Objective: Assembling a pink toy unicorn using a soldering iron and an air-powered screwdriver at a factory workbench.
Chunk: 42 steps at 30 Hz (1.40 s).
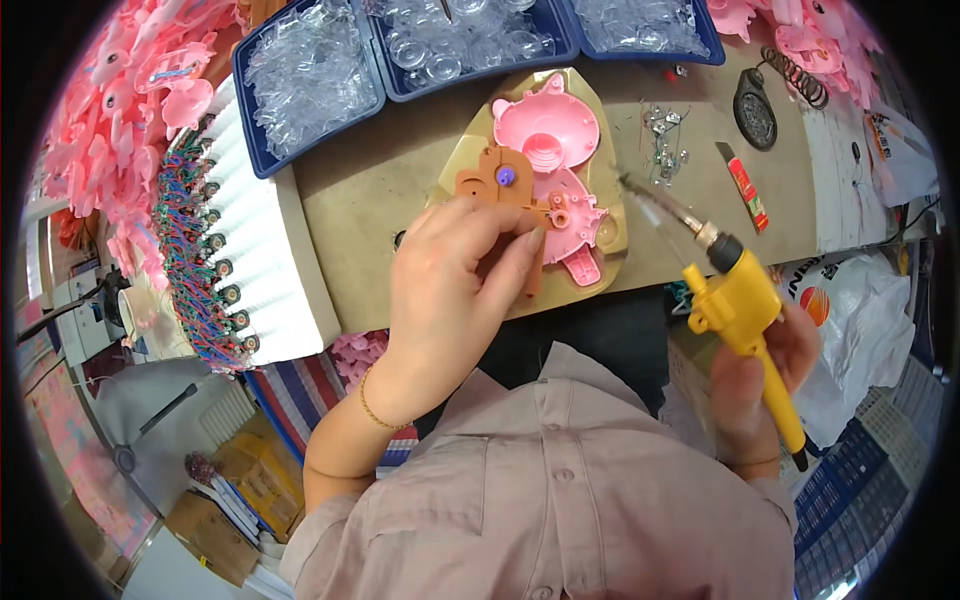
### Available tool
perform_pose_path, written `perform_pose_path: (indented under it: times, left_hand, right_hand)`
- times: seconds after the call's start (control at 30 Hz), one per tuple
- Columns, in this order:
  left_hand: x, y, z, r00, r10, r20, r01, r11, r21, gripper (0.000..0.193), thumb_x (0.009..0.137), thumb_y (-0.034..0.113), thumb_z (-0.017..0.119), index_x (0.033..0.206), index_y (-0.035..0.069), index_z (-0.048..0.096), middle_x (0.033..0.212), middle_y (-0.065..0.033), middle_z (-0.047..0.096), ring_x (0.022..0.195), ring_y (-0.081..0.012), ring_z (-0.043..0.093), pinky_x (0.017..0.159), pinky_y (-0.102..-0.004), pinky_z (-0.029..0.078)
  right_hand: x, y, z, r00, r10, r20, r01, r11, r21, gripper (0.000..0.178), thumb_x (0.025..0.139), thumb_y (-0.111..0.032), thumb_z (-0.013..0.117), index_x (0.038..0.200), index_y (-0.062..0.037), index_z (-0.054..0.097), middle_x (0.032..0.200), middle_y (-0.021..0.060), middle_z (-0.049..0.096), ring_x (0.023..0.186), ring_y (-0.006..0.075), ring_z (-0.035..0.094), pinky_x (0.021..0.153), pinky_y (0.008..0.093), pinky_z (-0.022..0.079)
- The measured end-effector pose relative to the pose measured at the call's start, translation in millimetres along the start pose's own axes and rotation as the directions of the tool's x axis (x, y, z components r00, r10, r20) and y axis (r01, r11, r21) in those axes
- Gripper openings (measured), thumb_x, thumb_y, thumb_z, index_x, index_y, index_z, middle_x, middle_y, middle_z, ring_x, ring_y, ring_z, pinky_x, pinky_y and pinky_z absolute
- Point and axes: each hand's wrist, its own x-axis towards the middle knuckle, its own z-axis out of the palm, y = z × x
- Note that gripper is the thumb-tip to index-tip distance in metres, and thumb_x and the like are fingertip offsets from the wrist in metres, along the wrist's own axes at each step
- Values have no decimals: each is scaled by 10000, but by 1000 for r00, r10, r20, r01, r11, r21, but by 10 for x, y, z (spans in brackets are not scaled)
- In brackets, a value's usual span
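My left hand [455, 275] is over the work, its thumb and fingertips pinched together. Whatever they hold, if anything, is hidden by the fingers. Beneath and beside them is a brown plastic part [513, 162] with a purple round piece [506, 177] on it. Two pink toy shell halves, an upper one [570, 125] and a lower one [577, 215], lie on a tan tray [612, 160] just beyond. In my right hand [745, 385] is a yellow soldering gun [735, 300]; its metal tip points up and left toward the tray, apart from the pink shells.
Blue bins [377, 75] of clear plastic pieces line the back. Pink toy parts [110, 110] are heaped left, near bundled coloured wires with round speakers [228, 268]. At right lie small metal parts [665, 140], a red-handled cutter [745, 190] and a black oval object [755, 110] beside a coil.
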Motion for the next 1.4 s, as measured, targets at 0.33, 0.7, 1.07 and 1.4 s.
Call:
perform_pose_path:
  times: [0.33, 0.7, 1.07, 1.4]
  left_hand:
    - [53, 13, -3, 994, -105, 24, 107, 988, -115, 87, 792, 110, 682, 751, 46, 640, 663, -54, 559, 612, -219, 519, 619, -342, 406]
    - [91, 42, -70, 989, -100, 108, 107, 992, -61, 107, 813, 125, 661, 760, 37, 630, 677, -60, 573, 637, -230, 543, 659, -342, 428]
    - [119, 60, -107, 977, -139, 163, 151, 986, -64, 109, 830, 98, 654, 799, -5, 632, 715, -53, 575, 600, -149, 537, 588, -282, 420]
    - [210, 147, -71, 988, -63, 144, 80, 990, -114, 125, 815, 135, 661, 760, 27, 630, 692, -93, 579, 645, -261, 563, 643, -359, 447]
  right_hand:
    - [97, 14, 38, 906, -60, 418, 6, 992, 129, 627, 866, -327, 701, 1368, -203, 346, 1338, 231, 454, 1209, 314, 498, 979, 420, 447]
    - [181, 72, 205, 905, -223, 363, 176, 972, 158, 478, 858, -66, 641, 1281, -53, 419, 1211, 351, 505, 961, 357, 628, 822, 413, 519]
    - [95, 83, 49, 817, -185, 546, 288, 951, -109, 521, 869, -171, 619, 1296, -1, 374, 1207, 308, 539, 924, 345, 657, 746, 362, 543]
    - [72, -22, -50, 943, -222, 249, 244, 968, -63, 543, 877, -126, 651, 1324, -21, 362, 1278, 285, 499, 1149, 326, 552, 941, 425, 473]
